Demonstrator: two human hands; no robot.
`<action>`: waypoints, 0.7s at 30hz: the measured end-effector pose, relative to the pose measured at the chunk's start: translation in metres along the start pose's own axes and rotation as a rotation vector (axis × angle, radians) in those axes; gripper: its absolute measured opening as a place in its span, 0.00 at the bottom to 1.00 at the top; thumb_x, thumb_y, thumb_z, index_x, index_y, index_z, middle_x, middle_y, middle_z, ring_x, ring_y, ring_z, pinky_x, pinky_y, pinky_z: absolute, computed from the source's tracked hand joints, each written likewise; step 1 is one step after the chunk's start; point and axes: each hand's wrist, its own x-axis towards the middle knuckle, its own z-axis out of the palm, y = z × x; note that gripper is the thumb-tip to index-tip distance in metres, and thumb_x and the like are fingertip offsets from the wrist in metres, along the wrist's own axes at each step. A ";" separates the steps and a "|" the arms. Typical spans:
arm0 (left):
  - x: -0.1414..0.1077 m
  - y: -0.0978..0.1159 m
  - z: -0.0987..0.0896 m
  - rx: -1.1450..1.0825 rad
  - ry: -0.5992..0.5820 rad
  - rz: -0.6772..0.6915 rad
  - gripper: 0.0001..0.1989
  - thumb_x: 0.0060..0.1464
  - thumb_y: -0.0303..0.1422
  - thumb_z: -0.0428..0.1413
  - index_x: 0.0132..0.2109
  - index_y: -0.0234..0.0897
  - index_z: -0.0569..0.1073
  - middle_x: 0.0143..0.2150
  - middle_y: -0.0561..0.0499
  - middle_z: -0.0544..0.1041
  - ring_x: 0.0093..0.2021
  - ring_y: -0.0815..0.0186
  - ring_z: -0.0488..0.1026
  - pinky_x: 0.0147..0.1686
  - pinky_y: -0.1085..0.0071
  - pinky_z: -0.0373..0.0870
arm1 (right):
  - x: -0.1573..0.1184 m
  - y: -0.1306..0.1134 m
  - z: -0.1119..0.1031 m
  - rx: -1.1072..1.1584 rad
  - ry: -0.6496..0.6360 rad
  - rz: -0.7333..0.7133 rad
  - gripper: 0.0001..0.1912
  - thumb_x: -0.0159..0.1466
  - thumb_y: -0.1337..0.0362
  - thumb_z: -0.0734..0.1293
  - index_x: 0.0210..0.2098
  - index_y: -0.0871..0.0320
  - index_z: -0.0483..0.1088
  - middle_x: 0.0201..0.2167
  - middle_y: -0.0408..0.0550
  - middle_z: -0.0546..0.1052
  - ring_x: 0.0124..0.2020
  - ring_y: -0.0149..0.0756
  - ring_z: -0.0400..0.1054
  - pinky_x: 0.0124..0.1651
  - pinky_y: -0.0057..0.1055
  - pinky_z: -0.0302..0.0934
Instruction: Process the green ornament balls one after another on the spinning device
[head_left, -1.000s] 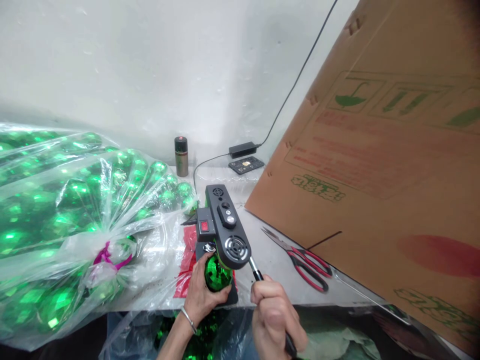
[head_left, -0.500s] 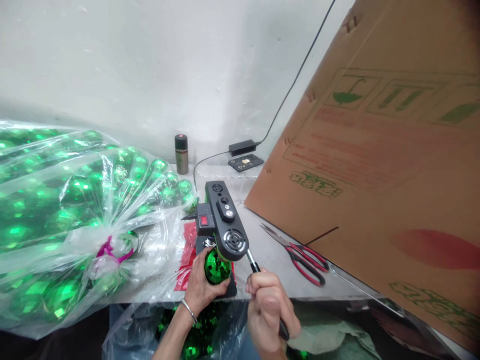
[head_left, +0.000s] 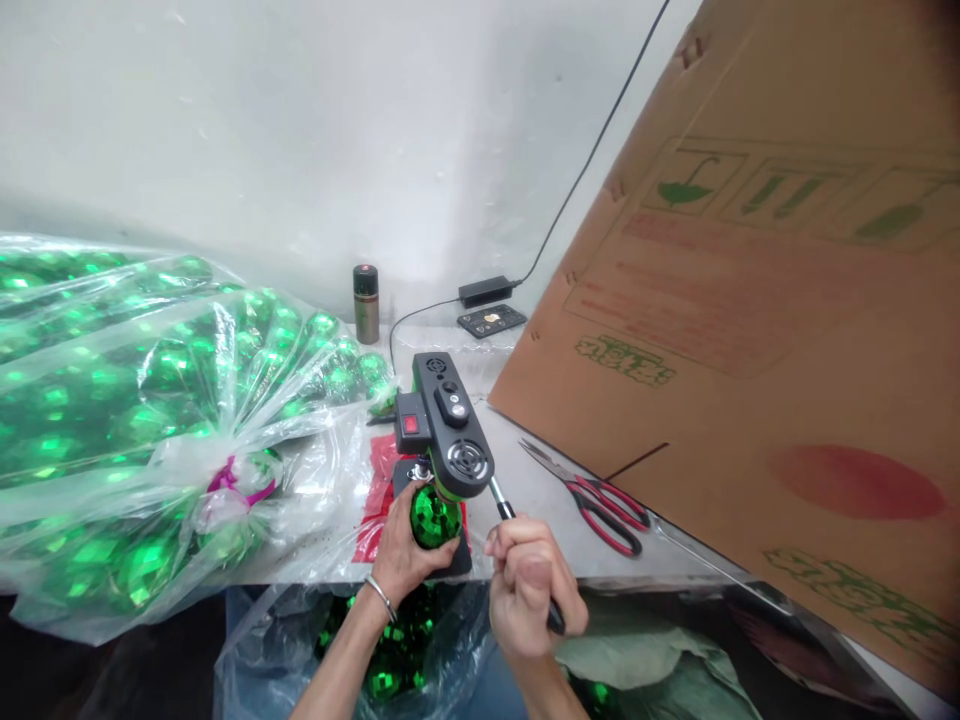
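A shiny green mirrored ball point(head_left: 435, 518) sits in my left hand point(head_left: 401, 555), my fingers and thumb wrapped round its side. The ball is right below the front end of a black machine point(head_left: 454, 430) with round grilles and a red switch. My right hand point(head_left: 534, 585) is closed round the black handle of a lever point(head_left: 502, 500) that sticks out from the machine's front right. Whether the ball touches the machine's underside is hidden. Red sheet point(head_left: 373, 515) lies under the machine's base.
A clear bag point(head_left: 225, 400) of green balls, tied with purple string, fills the left. Scissors point(head_left: 600, 505) lie right, beside a large cardboard box point(head_left: 720, 350). A spray can point(head_left: 366, 305), power adapter point(head_left: 486, 291) and phone point(head_left: 491, 320) stand behind. More green balls point(head_left: 386, 670) lie below the table edge.
The view has shifted slightly. Both hands keep their hold on the ball and the lever handle, with little visible movement against the machine.
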 end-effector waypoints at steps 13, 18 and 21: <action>0.004 0.001 0.000 0.038 -0.003 -0.005 0.41 0.45 0.38 0.77 0.67 0.39 0.79 0.64 0.38 0.87 0.67 0.38 0.85 0.71 0.36 0.82 | 0.010 -0.004 0.001 -0.068 -0.050 -0.045 0.25 0.86 0.66 0.61 0.29 0.54 0.65 0.26 0.39 0.73 0.26 0.30 0.71 0.35 0.31 0.67; -0.014 -0.005 -0.007 -0.020 0.033 0.024 0.44 0.44 0.39 0.79 0.68 0.39 0.78 0.63 0.36 0.88 0.64 0.38 0.87 0.68 0.36 0.84 | 0.060 -0.036 0.013 -0.058 -0.033 0.092 0.24 0.83 0.70 0.64 0.29 0.53 0.65 0.24 0.38 0.69 0.26 0.31 0.69 0.29 0.30 0.59; -0.058 -0.018 -0.017 0.023 0.131 0.160 0.43 0.45 0.42 0.82 0.67 0.42 0.81 0.64 0.33 0.88 0.67 0.35 0.87 0.68 0.36 0.85 | 0.063 -0.040 0.013 -0.045 -0.023 0.070 0.24 0.83 0.68 0.65 0.28 0.53 0.66 0.23 0.39 0.68 0.25 0.32 0.68 0.29 0.30 0.60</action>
